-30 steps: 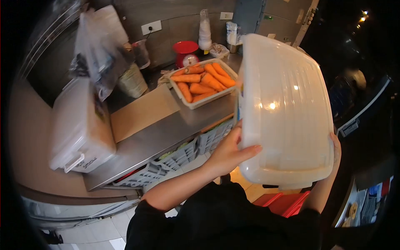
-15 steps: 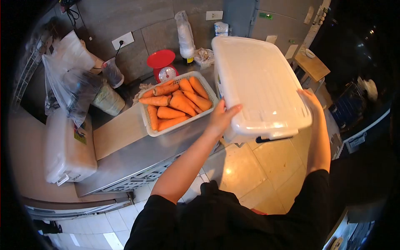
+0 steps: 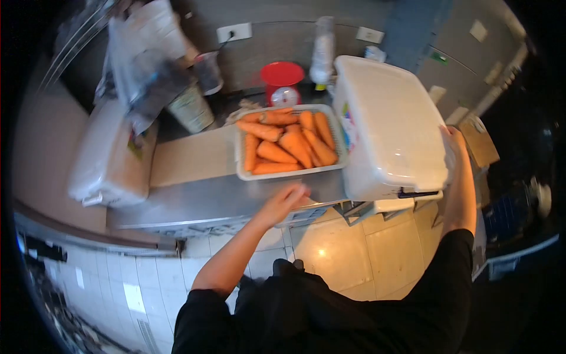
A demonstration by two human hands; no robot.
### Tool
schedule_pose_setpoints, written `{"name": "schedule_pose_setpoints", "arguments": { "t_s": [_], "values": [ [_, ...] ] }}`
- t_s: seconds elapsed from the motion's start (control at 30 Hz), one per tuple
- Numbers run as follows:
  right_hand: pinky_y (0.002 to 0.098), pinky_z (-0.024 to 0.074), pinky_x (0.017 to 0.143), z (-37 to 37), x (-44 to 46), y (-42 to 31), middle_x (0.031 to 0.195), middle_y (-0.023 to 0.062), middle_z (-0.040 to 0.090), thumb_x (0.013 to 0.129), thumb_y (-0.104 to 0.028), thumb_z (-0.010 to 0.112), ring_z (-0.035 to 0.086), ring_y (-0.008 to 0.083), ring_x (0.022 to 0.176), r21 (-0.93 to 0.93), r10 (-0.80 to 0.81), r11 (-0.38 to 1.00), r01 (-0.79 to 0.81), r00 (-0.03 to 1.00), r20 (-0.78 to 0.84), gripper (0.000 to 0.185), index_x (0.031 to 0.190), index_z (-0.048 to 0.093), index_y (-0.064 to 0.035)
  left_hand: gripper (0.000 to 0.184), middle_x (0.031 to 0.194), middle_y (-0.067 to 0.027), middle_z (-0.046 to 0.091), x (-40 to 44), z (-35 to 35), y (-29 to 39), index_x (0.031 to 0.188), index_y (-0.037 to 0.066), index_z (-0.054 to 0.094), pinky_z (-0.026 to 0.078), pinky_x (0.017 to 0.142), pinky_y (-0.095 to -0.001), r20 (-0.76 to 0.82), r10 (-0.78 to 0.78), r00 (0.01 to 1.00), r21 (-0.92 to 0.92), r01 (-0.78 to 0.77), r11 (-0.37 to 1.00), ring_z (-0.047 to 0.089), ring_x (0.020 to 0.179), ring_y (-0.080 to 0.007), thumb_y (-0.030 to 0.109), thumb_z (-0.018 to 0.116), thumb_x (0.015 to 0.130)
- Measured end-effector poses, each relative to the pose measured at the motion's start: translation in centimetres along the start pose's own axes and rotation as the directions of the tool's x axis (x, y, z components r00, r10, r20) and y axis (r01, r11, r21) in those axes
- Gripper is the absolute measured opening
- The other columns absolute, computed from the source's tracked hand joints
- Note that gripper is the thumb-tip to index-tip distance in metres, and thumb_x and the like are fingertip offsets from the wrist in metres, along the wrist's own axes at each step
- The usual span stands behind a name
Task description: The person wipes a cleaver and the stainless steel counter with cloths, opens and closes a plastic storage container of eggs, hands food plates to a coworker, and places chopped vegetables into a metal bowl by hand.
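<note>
A large white plastic storage box (image 3: 392, 124) with a lid and a dark latch stands at the counter's right end, beside a pale basket (image 3: 240, 156) of carrots (image 3: 292, 144). My right hand (image 3: 455, 146) grips the box's right side near the lid's edge; some of its fingers are hidden. Away from the box, my left hand (image 3: 287, 203) is over the counter's front edge, just below the basket. It holds nothing, and its fingers are stretched out and slightly blurred.
A red dial scale (image 3: 283, 79) stands behind the basket. Another white storage box (image 3: 112, 162) is at the counter's left end, near plastic bags (image 3: 144, 76). A wrapped stack of cups (image 3: 322, 53) stands by the wall. Tiled floor (image 3: 336, 253) lies in front.
The storage box has come down beside the basket. My left hand has let go of it and moved down and left, while my right hand stays on its side. The view has shifted left.
</note>
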State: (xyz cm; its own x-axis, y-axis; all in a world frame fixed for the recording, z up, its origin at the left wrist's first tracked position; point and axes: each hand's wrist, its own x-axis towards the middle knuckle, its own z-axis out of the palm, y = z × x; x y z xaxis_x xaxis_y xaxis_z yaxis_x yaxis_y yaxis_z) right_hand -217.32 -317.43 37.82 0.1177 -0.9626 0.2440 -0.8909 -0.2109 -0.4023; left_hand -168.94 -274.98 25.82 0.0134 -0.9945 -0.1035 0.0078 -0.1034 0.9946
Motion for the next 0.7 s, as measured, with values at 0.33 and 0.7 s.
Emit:
{"name": "schedule_pose_setpoints", "arguments": {
  "t_s": [0.33,0.7],
  "values": [
    [0.0355,0.0421,0.098,-2.7,-15.0,-24.5,0.123,0.0156,0.059,0.094,-0.042,0.053,0.056,0.0258,0.111,0.449,-0.119,0.821,0.354,0.873,-0.472,0.053,0.13,0.052,-0.0023,0.064,0.099,-0.0139,0.066,-42.3,-10.0,-30.6,0.102,-0.002,0.062,0.049,0.076,-0.0365,-0.709,-0.604,0.365,-0.216,0.702,0.678,0.063,0.092,-0.0212,0.059,0.045,0.092],
    [0.0244,0.0484,0.056,38.2,-58.2,-60.0,0.082,0.005,0.064,0.094,-0.02,0.056,0.06,0.0115,0.065,0.787,-0.78,0.615,0.042,0.175,0.6,0.022,0.109,0.058,-0.0044,0.073,0.115,-0.0263,0.061,-64.3,-8.9,-36.9,0.11,-0.003,0.063,0.043,0.094,-0.0458,-0.719,-0.694,-0.028,-0.508,0.703,0.498,0.056,0.11,-0.0404,0.063,0.041,0.089]
  ]
}}
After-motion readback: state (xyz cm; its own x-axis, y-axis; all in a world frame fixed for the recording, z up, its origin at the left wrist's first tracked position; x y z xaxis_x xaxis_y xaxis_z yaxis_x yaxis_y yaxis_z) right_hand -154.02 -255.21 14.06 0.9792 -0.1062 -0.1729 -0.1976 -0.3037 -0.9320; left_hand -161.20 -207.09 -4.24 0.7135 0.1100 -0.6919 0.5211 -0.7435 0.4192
